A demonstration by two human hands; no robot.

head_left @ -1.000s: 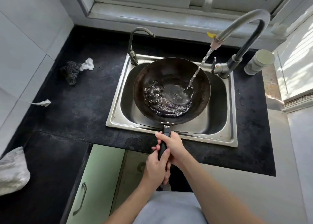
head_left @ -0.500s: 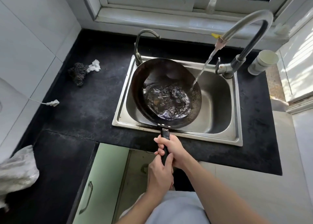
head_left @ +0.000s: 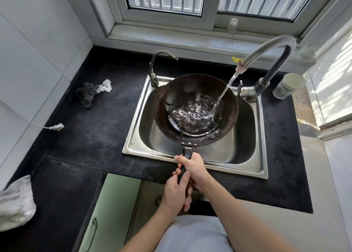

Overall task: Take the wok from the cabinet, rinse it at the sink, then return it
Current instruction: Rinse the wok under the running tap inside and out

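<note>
A dark round wok [head_left: 224, 97] hangs over the steel sink [head_left: 245, 167], with water swirling in its bottom. A stream from the tall grey tap [head_left: 274, 47] falls into its right side. The wok's black handle points toward me over the sink's front rim. My right hand [head_left: 194, 166] grips the handle nearest the wok. My left hand [head_left: 176, 192] is wrapped around the handle's end just behind it. Both hands cover most of the handle.
A second, smaller tap [head_left: 154, 68] stands at the sink's back left. A steel scourer with a white rag [head_left: 89, 93] lies on the black counter [head_left: 91, 137]. A white cup [head_left: 289, 85] stands right of the tap. A green cabinet door [head_left: 112, 209] stands open below.
The wok has swung back from a tilt to the left and sits more level under the stream. The water inside has sloshed to the right. Both hands keep their grip on the handle.
</note>
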